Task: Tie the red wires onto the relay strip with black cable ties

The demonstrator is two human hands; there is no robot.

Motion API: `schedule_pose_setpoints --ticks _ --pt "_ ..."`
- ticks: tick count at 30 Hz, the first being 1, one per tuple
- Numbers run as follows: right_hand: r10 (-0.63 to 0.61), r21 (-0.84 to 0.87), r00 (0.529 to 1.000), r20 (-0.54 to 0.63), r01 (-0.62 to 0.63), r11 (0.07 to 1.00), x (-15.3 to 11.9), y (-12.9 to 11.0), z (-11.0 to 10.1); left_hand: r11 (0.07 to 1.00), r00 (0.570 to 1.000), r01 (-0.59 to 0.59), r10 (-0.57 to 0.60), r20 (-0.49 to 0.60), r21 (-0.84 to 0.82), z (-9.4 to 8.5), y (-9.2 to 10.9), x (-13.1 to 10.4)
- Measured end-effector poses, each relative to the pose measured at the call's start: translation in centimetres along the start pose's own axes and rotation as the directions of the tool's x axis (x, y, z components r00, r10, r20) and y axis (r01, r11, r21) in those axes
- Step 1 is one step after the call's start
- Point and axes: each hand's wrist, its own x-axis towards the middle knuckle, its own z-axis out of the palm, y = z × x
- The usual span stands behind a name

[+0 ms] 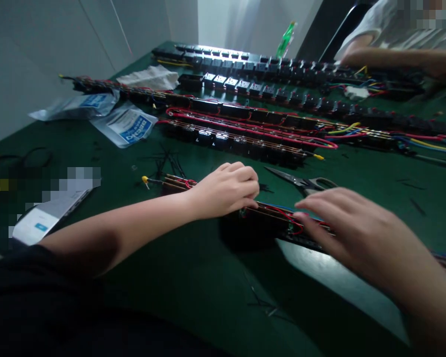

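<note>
A long black module strip [275,230] with copper-coloured rails and red and blue wires lies slantwise on the table in front of me. My left hand [232,191] is closed over its upper edge, fingers curled down; the fingertips are partly hidden. Farther right, my right hand [360,233] is over the same strip, its thumb and forefinger stretched out and slightly apart beside a red wire [299,228]. Scissors [305,183] with dark handles lie just behind the strip, between the hands. A yellow-capped cable end [145,180] sticks out at the strip's left end.
Behind, several similar wired strips [245,111] run across the green table [163,272]. Two plastic packets [128,124] and a white cloth [148,78] lie left. Black tie-like offcuts [169,161] are scattered about. A green bottle [286,39] and another person's arm [394,62] are across the table.
</note>
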Motion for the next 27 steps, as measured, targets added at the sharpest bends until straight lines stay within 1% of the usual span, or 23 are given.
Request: schedule_pose_setpoints --ticks 1,2,3,4,5,7,9,10,12,14,15,16,17,18,19,20,21,22,23,24,25,27 --pt "-0.131 0.071 0.991 0.001 0.131 0.989 0.4 -2.2 -0.1 0.992 0.992 0.123 -0.123 -0.001 -0.007 0.3 -0.1 0.6" --pt "-0.247 0.121 0.969 0.016 0.243 0.962 0.7 -4.2 0.1 0.984 0.984 0.177 -0.177 0.003 -0.001 0.6 -0.3 1.2" --pt "-0.309 0.135 0.950 0.037 0.301 0.944 1.1 -5.9 0.5 0.977 0.977 0.212 -0.212 0.005 0.006 1.0 -0.6 1.9" --pt "-0.351 0.121 0.936 0.023 0.346 0.930 1.3 -7.2 1.1 0.971 0.971 0.240 -0.240 0.013 0.005 1.4 -1.0 2.4" --pt "-0.370 0.102 0.929 0.032 0.365 0.925 1.5 -8.2 1.8 0.967 0.966 0.255 -0.255 0.028 -0.003 1.7 -1.3 2.8" --pt "-0.392 0.085 0.919 0.046 0.387 0.918 1.6 -9.3 3.0 0.958 0.957 0.287 -0.286 0.043 -0.013 1.9 -1.7 3.1" --pt "-0.387 0.114 0.921 0.046 0.380 0.918 1.2 -9.8 3.7 0.947 0.947 0.320 -0.320 0.003 -0.008 1.4 -1.5 2.4" --pt "-0.374 0.137 0.926 0.041 0.366 0.921 0.9 -10.1 3.7 0.943 0.942 0.333 -0.333 -0.036 0.000 0.9 -1.1 1.5" --pt "-0.359 0.199 0.933 0.025 0.347 0.917 0.1 -10.7 3.7 0.945 0.941 0.327 -0.323 -0.098 0.026 -0.5 0.0 -1.2" --pt "-0.362 0.278 0.932 0.031 0.340 0.898 -0.6 -11.3 3.8 0.950 0.947 0.308 -0.300 -0.117 0.056 -2.0 1.4 -5.3" --pt "-0.369 0.311 0.929 0.036 0.340 0.887 -0.9 -11.6 3.9 0.951 0.950 0.298 -0.287 -0.126 0.082 -2.6 2.1 -7.7" --pt "-0.380 0.335 0.924 0.042 0.346 0.876 -1.0 -11.9 4.1 0.948 0.953 0.282 -0.260 -0.155 0.149 -3.1 2.7 -10.4" --pt "-0.390 0.351 0.919 0.049 0.350 0.869 -1.1 -12.0 4.3 0.928 0.949 0.297 -0.260 -0.178 0.225 -3.4 3.2 -13.3" --pt "-0.400 0.363 0.915 0.053 0.355 0.861 -1.0 -12.2 4.5 0.889 0.928 0.356 -0.302 -0.217 0.288 -3.6 3.6 -16.2" --pt "-0.405 0.374 0.913 0.055 0.357 0.856 -0.8 -12.2 4.6 0.828 0.894 0.442 -0.374 -0.249 0.344 -3.6 3.9 -19.1" --pt "-0.406 0.387 0.912 0.053 0.356 0.851 -0.6 -12.3 4.7 0.740 0.835 0.549 -0.463 -0.298 0.388 -3.5 4.1 -22.0" --pt "-0.404 0.403 0.913 0.047 0.353 0.844 -0.4 -12.2 4.8 0.624 0.748 0.664 -0.542 -0.384 0.412 -3.4 4.1 -24.6" --pt "-0.396 0.419 0.917 0.041 0.344 0.840 -0.2 -12.2 4.7 0.549 0.685 0.728 -0.571 -0.452 0.410 -3.3 4.1 -27.0" --pt "-0.389 0.435 0.921 0.033 0.337 0.835 0.0 -12.1 4.6 0.466 0.613 0.790 -0.586 -0.531 0.398 -3.2 4.0 -29.1" --pt "-0.384 0.450 0.923 0.025 0.333 0.829 0.1 -12.0 4.6 0.343 0.506 0.862 -0.603 -0.616 0.373 -3.1 3.9 -30.8" --pt "-0.376 0.457 0.926 0.026 0.323 0.828 0.2 -11.9 4.5 0.257 0.436 0.897 -0.637 -0.636 0.358 -3.1 3.8 -32.1" --pt "-0.377 0.474 0.926 0.030 0.319 0.820 0.3 -11.8 4.4 0.167 0.343 0.932 -0.694 -0.633 0.322 -3.3 3.5 -33.5"
